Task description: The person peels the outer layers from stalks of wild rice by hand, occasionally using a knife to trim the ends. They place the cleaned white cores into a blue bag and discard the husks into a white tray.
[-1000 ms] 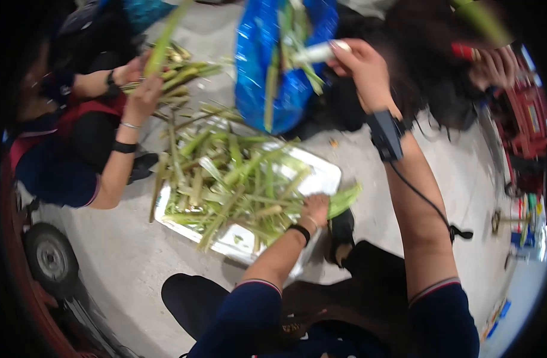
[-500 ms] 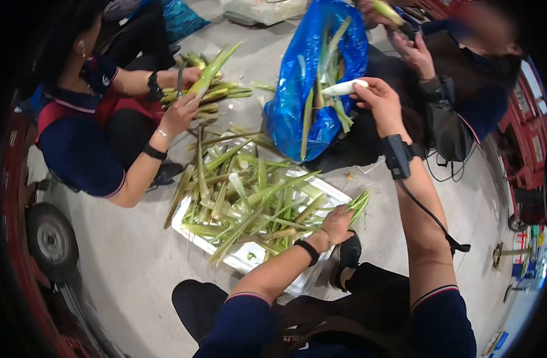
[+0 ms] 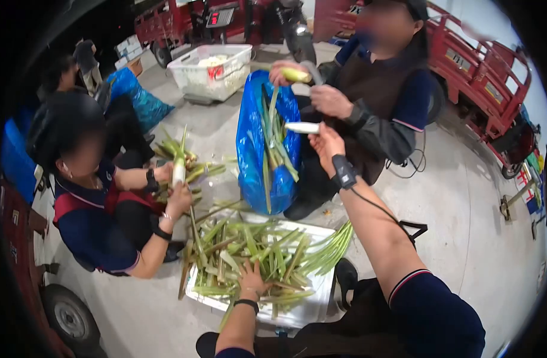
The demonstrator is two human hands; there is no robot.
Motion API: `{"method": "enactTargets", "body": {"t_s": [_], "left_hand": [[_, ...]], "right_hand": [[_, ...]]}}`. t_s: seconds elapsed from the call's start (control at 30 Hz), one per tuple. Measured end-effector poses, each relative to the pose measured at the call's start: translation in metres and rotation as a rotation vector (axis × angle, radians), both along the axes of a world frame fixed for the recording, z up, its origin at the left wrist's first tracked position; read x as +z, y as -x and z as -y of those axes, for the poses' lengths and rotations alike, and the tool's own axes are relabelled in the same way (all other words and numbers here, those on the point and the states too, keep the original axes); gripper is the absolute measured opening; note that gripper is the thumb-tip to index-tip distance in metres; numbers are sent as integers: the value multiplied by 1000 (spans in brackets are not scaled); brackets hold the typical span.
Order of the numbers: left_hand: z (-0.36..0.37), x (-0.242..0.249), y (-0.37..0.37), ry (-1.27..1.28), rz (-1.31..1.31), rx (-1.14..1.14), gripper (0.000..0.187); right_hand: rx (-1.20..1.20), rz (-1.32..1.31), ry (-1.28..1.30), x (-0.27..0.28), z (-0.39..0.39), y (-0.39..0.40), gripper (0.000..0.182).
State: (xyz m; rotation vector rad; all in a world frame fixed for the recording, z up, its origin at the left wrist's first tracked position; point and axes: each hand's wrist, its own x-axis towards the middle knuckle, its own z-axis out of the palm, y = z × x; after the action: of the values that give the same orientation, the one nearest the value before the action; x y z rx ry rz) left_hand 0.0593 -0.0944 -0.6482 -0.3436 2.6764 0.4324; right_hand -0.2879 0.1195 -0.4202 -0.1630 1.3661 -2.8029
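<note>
My right hand is stretched far forward, its fingers closed on the thick end of a peeled white water bamboo shoot. The shoot's tip points left, over the blue plastic bag, which holds long green leaf sheaths. My left hand lies with spread fingers on a heap of green husks. Under the heap is a white foam tray. A bundle of thin green stalks lies across the tray's right side.
A co-worker at left holds a partly peeled shoot beside more shoots on the floor. Another co-worker at right holds a shoot and a blade. A white crate stands behind the bag; red carts line the edges.
The view has tilted up, showing the crate and carts. My left hand has moved left from the thin stalks onto the husk heap. My right hand still holds the shoot, reaching farther forward.
</note>
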Motion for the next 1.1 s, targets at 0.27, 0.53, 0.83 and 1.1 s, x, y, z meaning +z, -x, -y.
{"method": "enactTargets", "body": {"t_s": [0.27, 0.53, 0.83, 1.1], "left_hand": [[5, 4, 0, -84, 81, 37, 99], [1, 7, -2, -37, 124, 26, 102], [-5, 4, -7, -45, 117, 60, 99], [-12, 11, -14, -36, 123, 62, 95]], "right_hand": [[-39, 71, -37, 10, -2, -18, 25], [-9, 70, -4, 9, -8, -18, 25], [42, -117, -620, 10, 18, -23, 26], [48, -330, -899, -10, 19, -12, 28]]}}
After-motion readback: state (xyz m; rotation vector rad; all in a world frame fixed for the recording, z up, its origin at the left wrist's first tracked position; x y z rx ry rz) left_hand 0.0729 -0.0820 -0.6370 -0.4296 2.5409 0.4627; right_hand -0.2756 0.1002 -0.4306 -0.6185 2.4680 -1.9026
